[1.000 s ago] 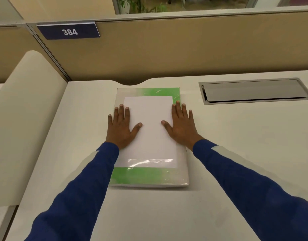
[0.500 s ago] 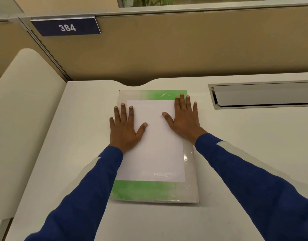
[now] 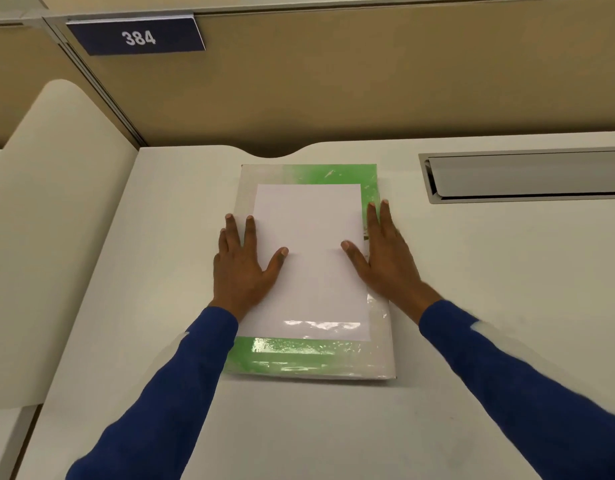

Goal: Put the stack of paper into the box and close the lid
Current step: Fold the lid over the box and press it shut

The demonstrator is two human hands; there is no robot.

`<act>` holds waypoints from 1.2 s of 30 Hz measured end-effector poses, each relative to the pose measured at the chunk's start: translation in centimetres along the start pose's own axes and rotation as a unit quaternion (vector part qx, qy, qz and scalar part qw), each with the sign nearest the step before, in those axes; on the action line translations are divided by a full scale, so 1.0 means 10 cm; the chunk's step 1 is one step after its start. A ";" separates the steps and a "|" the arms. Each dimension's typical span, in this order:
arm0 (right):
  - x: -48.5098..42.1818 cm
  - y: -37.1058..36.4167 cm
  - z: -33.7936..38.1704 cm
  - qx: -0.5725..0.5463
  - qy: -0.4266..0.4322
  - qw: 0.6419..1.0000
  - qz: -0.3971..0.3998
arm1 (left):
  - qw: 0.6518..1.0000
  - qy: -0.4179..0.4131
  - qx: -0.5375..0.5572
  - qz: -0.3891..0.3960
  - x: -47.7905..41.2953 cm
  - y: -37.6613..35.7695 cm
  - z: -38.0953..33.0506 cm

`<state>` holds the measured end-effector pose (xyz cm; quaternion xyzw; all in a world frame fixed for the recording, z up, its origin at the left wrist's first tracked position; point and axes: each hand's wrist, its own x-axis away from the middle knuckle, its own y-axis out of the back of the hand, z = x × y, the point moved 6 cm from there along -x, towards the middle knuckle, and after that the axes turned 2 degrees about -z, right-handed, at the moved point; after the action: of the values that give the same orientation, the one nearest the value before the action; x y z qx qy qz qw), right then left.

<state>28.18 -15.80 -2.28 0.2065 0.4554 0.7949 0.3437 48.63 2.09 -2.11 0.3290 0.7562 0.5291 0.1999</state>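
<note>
Both hands, left (image 3: 243, 268) and right (image 3: 385, 261), lie flat with fingers (image 3: 250, 233) spread, gripping nothing, on the box (image 3: 313, 358) on the tabletop (image 3: 472, 306), probably pressing its lid shut.

We see an evenly lit scene, fairly bright, with soft light that seems to fall from overhead. The pale counter (image 3: 472, 271) shows hardly any shadow; a thin dark line runs under the near edge of the box (image 3: 316, 362), and a deeper shadow sits in the notch at the counter's far edge below the partition (image 3: 368, 81). Glare streaks the glossy wrap near the box's near end, washing out the green. The white sheet (image 3: 309, 258) looks slightly overexposed. Straight edges bow outward toward the frame borders, a wide-angle effect. The sleeves (image 3: 160, 410) are smeared and soft at their outlines; the hands (image 3: 242, 268) are reasonably sharp.
</note>
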 end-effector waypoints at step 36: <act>0.38 -0.26 0.17 -0.002 -0.010 0.999 -0.044 | 0.993 0.020 -0.077 -0.091 0.34 0.03 0.07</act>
<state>27.65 -11.09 -3.60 0.1935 0.4589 0.7780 0.3830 46.74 5.04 -1.91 0.2322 0.7434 0.5722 0.2569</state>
